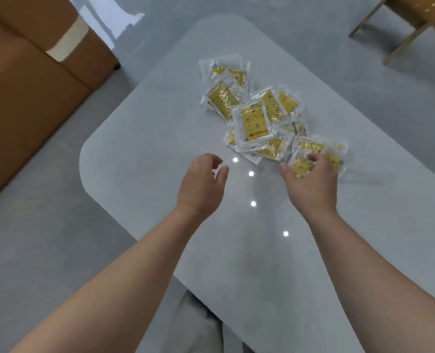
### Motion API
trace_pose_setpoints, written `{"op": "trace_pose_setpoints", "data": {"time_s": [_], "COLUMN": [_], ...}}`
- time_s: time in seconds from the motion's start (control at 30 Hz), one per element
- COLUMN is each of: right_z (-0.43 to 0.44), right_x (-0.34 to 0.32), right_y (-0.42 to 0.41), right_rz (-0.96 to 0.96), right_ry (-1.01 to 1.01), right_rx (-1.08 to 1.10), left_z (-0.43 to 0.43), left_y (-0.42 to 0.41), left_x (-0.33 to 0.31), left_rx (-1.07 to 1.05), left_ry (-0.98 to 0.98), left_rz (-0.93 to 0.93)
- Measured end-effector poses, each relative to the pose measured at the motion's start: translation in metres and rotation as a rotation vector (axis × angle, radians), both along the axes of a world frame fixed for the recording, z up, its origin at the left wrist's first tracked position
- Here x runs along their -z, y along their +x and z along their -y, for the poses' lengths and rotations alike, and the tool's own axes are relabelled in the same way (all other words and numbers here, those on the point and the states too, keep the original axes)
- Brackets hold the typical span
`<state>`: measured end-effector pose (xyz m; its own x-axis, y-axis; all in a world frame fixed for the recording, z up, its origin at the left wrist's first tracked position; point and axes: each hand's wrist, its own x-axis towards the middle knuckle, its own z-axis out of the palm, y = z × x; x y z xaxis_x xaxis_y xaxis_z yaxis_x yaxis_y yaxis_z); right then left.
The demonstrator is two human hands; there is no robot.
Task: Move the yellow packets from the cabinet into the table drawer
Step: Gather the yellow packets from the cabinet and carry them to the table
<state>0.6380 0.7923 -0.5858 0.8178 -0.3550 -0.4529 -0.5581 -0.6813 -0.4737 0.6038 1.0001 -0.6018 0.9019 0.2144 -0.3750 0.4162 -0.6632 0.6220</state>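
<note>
Several yellow packets [253,121] in clear wrappers lie in a loose heap on the glossy white table [160,128], from the middle toward the right. My right hand [312,182] rests at the near right end of the heap, its fingers curled over a yellow packet [303,163] there. My left hand [202,184] hovers over bare tabletop just left of the heap, fingers apart and holding nothing. No drawer or cabinet shows in the head view.
A brown sofa [25,80] stands at the left beyond the table's rounded corner. A wooden stool [412,24] sits on the grey floor at the top right. My knee [198,324] shows under the table's near edge.
</note>
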Motion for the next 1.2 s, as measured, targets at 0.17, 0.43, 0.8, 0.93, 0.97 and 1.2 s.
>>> {"op": "trace_pose_setpoints", "data": {"time_s": [0.17,0.43,0.8,0.93,0.97,1.2], "right_z": [-0.029,-0.08,-0.213,-0.254,-0.262,-0.288], "right_x": [-0.082,-0.181,-0.21,-0.217,-0.218,-0.208], "right_y": [-0.048,-0.174,-0.449,-0.591,-0.629,-0.889], "right_rz": [0.025,0.058,0.027,0.009,0.001,-0.114], "right_ry": [0.049,0.14,0.156,0.159,0.158,0.101], "right_rx": [-0.306,-0.717,-1.477,-1.71,-1.767,-2.163], "left_z": [-0.018,-0.032,-0.026,-0.017,-0.013,0.013], "left_y": [-0.079,-0.294,-0.614,-0.746,-0.781,-1.024], "left_x": [-0.087,-0.188,-0.214,-0.217,-0.216,-0.206], "left_rx": [-0.068,-0.475,-1.126,-1.367,-1.421,-1.77], "left_ry": [0.063,0.167,0.07,0.061,0.055,-0.01], "left_rz": [-0.048,-0.098,-0.193,-0.18,-0.177,-0.18]}}
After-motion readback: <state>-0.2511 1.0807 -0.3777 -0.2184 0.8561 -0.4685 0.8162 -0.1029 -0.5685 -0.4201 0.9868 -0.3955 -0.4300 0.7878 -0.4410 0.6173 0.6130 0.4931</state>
